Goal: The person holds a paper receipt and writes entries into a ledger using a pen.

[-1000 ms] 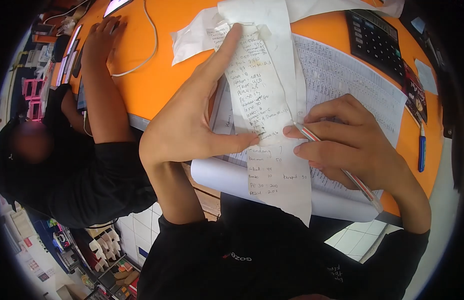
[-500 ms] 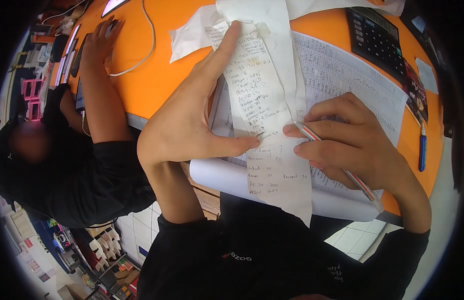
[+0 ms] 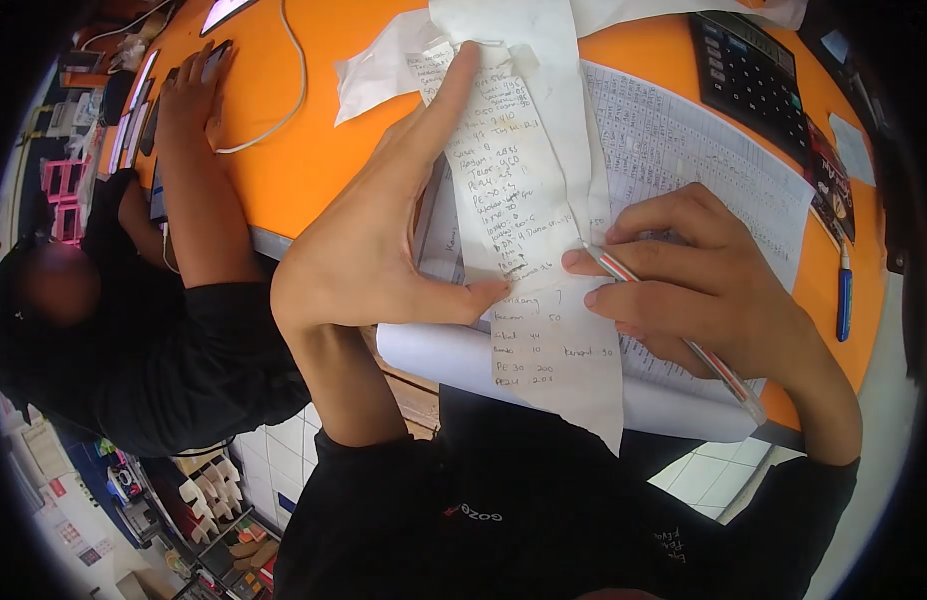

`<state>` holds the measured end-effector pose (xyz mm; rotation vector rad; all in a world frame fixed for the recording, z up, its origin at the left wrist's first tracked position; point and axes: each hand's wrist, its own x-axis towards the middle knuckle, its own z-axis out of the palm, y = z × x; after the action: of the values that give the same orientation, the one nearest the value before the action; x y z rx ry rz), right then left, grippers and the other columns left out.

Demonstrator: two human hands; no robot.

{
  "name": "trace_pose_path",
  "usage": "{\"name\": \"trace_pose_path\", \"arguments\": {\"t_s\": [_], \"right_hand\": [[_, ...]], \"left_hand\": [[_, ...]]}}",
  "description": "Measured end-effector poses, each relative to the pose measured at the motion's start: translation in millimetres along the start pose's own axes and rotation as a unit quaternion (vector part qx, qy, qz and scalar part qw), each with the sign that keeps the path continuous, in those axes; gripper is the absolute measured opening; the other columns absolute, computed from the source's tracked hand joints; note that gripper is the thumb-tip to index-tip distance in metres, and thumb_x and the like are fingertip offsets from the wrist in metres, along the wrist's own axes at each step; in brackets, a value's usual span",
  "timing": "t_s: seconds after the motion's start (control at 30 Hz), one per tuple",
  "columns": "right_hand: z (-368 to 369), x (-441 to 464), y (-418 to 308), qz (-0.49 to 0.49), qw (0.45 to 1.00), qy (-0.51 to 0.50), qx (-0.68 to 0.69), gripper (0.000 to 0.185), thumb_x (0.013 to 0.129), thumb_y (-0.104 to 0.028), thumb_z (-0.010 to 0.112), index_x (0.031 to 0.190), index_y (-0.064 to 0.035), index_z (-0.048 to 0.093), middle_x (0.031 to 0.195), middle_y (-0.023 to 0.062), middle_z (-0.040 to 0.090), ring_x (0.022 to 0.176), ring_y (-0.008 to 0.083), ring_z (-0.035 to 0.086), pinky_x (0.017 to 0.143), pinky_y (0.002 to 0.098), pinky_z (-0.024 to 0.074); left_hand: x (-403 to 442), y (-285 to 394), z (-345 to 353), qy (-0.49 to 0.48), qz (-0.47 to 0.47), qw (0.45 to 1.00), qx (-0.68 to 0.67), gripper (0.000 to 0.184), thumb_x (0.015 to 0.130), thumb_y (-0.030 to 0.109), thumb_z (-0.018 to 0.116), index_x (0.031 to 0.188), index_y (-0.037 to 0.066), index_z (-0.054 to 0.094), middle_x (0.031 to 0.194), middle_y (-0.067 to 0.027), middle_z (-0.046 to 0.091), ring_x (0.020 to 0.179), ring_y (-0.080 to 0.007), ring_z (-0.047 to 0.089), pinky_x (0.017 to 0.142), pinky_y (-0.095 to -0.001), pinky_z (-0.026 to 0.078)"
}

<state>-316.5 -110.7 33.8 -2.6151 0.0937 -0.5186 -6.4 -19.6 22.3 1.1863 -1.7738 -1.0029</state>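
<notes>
Your right hand [image 3: 698,275] grips the pen [image 3: 723,370] | your spread left hand [image 3: 358,235] touches the slip [image 3: 505,155], partly over the printed sheet [image 3: 683,150] | you're apparently checking the slip; next move calls for it flat

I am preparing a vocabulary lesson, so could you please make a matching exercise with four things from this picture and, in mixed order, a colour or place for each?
Things:
1. striped pen
2. calculator
3. handwritten strip
4. cable

Descriptions:
A. white, curving over the orange table
B. held in the right hand
C. touched by the left hand
D. black, with rows of keys

Pairs: 1-B, 2-D, 3-C, 4-A
</notes>
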Motion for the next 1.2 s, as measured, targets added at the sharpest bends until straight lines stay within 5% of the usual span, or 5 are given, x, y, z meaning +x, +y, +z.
{"name": "trace_pose_path", "arguments": {"t_s": [0.67, 1.07, 1.2], "right_hand": [[-2, 1, -1, 0.002, 1.000, -0.004, 0.002, 0.032, 0.079, -0.017, 0.091, 0.107, -0.0146, 0.076, 0.129, 0.0028, 0.084, 0.111, 0.0269, 0.069, 0.090, 0.0389, 0.0509], [-4, 2, -3, 0.012, 1.000, -0.008, 0.009, 0.028, 0.084, -0.015, 0.091, 0.109, -0.0161, 0.077, 0.129, 0.0017, 0.083, 0.115, 0.0266, 0.067, 0.094, 0.0394, 0.0502], [-3, 2, -5, 0.008, 1.000, 0.005, -0.008, 0.029, 0.084, -0.016, 0.089, 0.111, -0.0153, 0.078, 0.116, 0.0026, 0.080, 0.119, 0.0251, 0.068, 0.099, 0.0395, 0.0519]], "left_hand": [[2, 0, -1, 0.002, 0.029, 1.000, -0.007, 0.144, 0.057, 0.002, 0.095, 0.179, -0.003, 0.019, 0.187, -0.0225, 0.018, 0.174, -0.0300, 0.018, 0.138, -0.0376, 0.010], [3, 4, -2, 0.024, 0.029, 0.999, -0.007, 0.141, 0.058, 0.005, 0.099, 0.177, -0.003, 0.025, 0.185, -0.0207, 0.027, 0.172, -0.0306, 0.024, 0.138, -0.0385, 0.011], [5, 18, 13, 0.095, -0.017, 0.991, 0.088, 0.130, 0.062, 0.011, 0.102, 0.174, 0.000, 0.036, 0.174, -0.0231, 0.042, 0.165, -0.0327, 0.037, 0.135, -0.0406, 0.025]]}}
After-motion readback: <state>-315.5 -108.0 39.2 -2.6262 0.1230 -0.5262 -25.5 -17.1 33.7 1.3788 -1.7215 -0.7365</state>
